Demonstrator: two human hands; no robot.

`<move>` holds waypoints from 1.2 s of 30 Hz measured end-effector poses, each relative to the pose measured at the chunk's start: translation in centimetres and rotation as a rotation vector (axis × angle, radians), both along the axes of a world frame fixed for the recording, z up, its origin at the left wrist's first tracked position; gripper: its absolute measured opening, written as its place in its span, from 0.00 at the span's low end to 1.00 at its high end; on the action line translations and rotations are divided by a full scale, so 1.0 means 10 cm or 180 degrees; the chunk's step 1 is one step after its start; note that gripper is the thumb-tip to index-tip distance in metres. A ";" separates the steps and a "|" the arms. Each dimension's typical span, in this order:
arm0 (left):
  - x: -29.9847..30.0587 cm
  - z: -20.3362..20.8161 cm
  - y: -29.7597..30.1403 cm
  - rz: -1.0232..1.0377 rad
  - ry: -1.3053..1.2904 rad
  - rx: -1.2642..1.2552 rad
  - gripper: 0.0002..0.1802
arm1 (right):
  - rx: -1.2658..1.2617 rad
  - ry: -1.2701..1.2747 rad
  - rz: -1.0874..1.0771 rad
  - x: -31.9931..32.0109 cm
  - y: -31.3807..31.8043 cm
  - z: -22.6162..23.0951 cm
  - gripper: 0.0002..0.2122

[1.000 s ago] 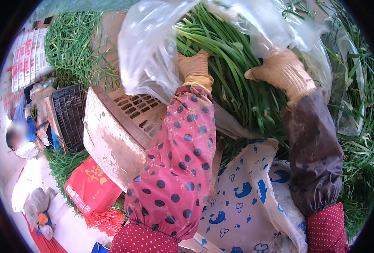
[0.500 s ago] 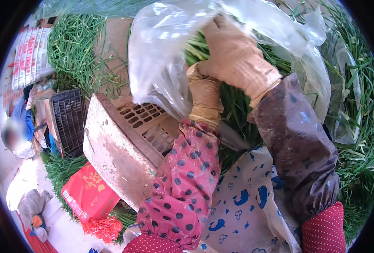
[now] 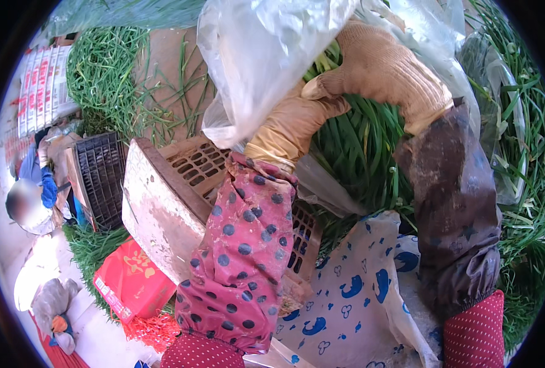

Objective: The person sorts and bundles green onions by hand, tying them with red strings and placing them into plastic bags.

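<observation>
Greens (image 3: 371, 150) apparently beneath right hand (image 3: 380, 69)

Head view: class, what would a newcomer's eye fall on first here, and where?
The pink sleeve with dark dots stands out first, left of centre in the lower half. A shiny clear plastic bag fills the top centre, with long green leaves below. A bright red package shows at lower left.

Long, narrow green leaves (image 3: 367, 153), loosely massed, lie right of centre in the frame's upper half; a crumpled, translucent whitish plastic bag (image 3: 266, 55) partly covers them.
</observation>
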State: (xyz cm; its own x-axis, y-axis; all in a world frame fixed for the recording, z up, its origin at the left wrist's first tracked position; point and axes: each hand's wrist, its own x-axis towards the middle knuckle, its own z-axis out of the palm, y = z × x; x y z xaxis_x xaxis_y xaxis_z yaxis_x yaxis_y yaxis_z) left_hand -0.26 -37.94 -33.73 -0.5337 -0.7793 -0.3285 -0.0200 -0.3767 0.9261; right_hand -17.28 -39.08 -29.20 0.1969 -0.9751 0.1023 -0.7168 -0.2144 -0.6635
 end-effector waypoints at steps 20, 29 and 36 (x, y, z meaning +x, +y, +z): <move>0.74 0.36 -1.07 0.0562 -0.3113 -0.1392 0.39 | 0.0751 -0.2577 -0.0696 -0.48 0.20 -0.48 0.17; -0.06 0.36 -0.38 0.0345 -0.0385 -0.0671 0.18 | 0.0659 -0.3272 -0.0570 -0.56 0.41 -0.53 0.15; -0.45 0.05 -0.29 -0.0772 -0.2000 -0.3505 0.39 | 0.1204 -0.3021 -0.0986 -0.42 0.47 -0.45 0.16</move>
